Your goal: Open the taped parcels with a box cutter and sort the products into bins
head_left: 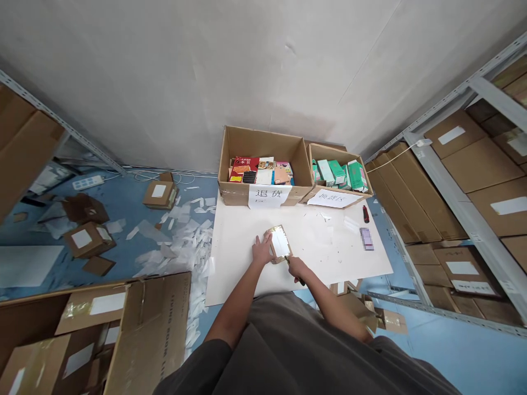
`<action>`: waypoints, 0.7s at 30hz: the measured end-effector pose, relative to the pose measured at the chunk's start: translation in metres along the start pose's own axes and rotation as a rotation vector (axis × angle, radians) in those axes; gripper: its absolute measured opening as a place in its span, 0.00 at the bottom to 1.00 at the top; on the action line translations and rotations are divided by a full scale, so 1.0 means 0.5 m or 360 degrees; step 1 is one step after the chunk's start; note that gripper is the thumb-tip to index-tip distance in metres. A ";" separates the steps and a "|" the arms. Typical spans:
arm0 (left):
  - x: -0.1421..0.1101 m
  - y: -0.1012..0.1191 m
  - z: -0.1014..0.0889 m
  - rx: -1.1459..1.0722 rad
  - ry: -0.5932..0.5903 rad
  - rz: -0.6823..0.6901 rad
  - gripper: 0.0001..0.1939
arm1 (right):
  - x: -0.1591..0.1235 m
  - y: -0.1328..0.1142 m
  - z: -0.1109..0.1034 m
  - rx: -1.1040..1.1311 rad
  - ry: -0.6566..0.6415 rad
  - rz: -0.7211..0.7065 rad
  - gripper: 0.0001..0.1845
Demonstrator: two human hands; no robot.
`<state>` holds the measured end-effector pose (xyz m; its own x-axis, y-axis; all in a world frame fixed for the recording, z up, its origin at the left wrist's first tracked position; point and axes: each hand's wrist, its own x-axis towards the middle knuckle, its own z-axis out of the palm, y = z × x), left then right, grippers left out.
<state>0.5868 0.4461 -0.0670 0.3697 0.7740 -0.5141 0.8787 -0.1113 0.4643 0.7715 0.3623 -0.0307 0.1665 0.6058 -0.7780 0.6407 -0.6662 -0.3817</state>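
Observation:
A small cardboard box with a white label on top and shiny tape along its edges lies on the white table. My left hand grips its left side, fingers bent around the edge. In my right hand is a utility knife, its dark handle end sticking out below the fist. The knife's tip touches or sits just over the box's near right corner; which of the two I cannot tell.
Behind stand an open carton of books and one of green boxes. A red-and-black tool and a blurred purple item lie at right. Paper scraps and a large carton are at left; shelving is at right.

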 end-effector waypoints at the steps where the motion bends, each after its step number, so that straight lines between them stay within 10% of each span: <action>1: 0.000 0.000 0.000 0.0007 0.0000 -0.0004 0.66 | -0.004 0.006 -0.002 0.0053 -0.0016 0.0028 0.20; 9: -0.016 -0.001 -0.004 -0.0086 0.0080 0.0039 0.64 | -0.023 0.010 -0.059 0.0090 -0.0045 0.0076 0.15; 14: -0.045 0.044 0.041 -0.0135 0.0224 -0.0013 0.60 | -0.018 0.052 -0.089 0.0154 0.0518 -0.0112 0.33; 21: -0.066 0.093 0.087 0.0210 0.0394 0.0058 0.43 | 0.077 0.062 -0.044 0.0261 0.0498 0.0063 0.51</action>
<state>0.6288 0.3884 -0.0597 0.3310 0.8948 -0.2995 0.9039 -0.2095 0.3730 0.8143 0.3746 -0.0613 0.4265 0.6649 -0.6131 0.5045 -0.7375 -0.4489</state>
